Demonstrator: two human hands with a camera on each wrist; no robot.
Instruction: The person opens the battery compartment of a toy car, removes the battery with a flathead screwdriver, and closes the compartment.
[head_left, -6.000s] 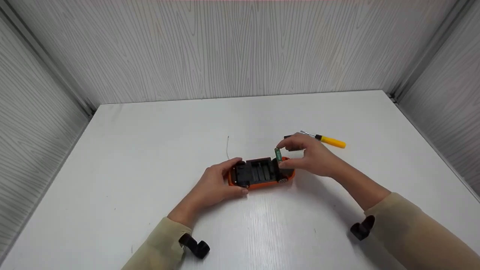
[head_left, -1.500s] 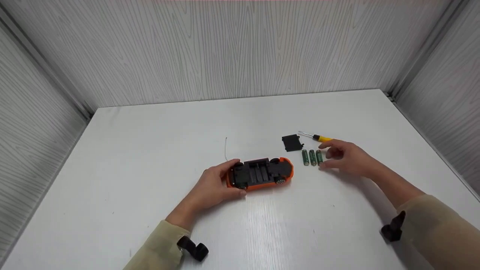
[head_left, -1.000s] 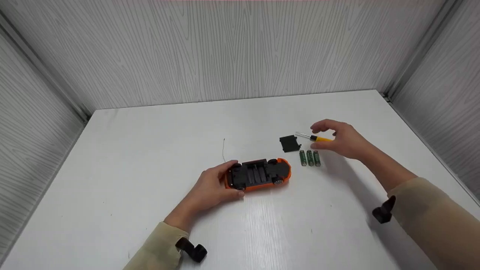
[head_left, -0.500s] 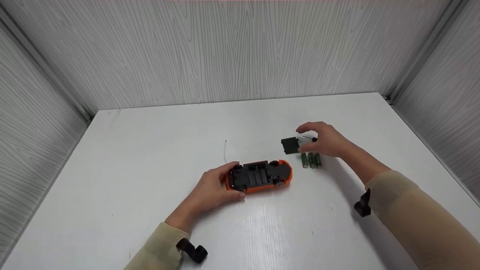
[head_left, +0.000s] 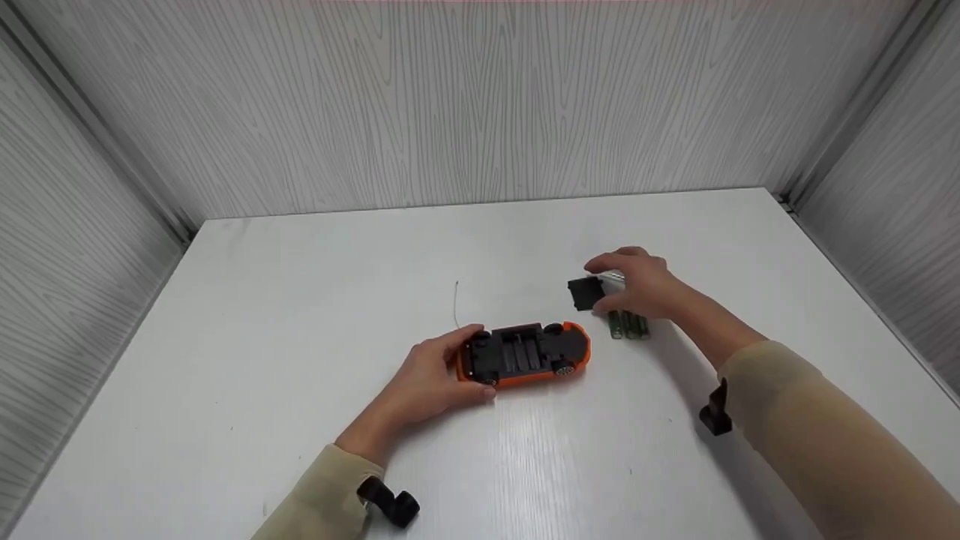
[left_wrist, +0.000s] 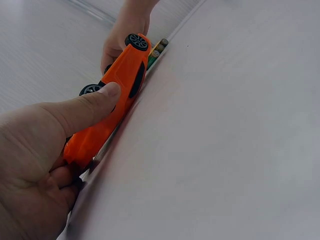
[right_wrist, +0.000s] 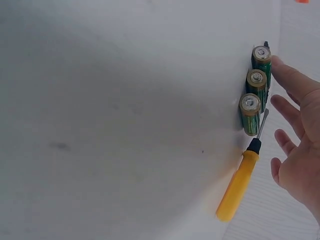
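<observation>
An orange toy car point(head_left: 536, 354) lies upside down on the table, its dark battery bay exposed. My left hand point(head_left: 427, 379) grips one end of it; in the left wrist view the thumb point(left_wrist: 95, 102) presses along the car's side. My right hand point(head_left: 637, 285) is over a flat black battery cover point(head_left: 585, 293), thumb near its lower edge and forefinger just beyond its far edge. Three green batteries point(head_left: 628, 325) stand side by side below that hand. In the right wrist view, those batteries point(right_wrist: 256, 82) hide most of the cover.
A screwdriver with a yellow handle point(right_wrist: 237, 185) lies beside the batteries; in the head view the right hand hides most of it. A thin antenna wire point(head_left: 455, 304) sticks out from the car. Wood-patterned panels point(head_left: 480, 105) enclose the white table point(head_left: 315, 300).
Six seconds ago my right hand held a battery over the car; the batteries now stand at the right. It has since moved left from them to the black cover. The left hand keeps its grip.
</observation>
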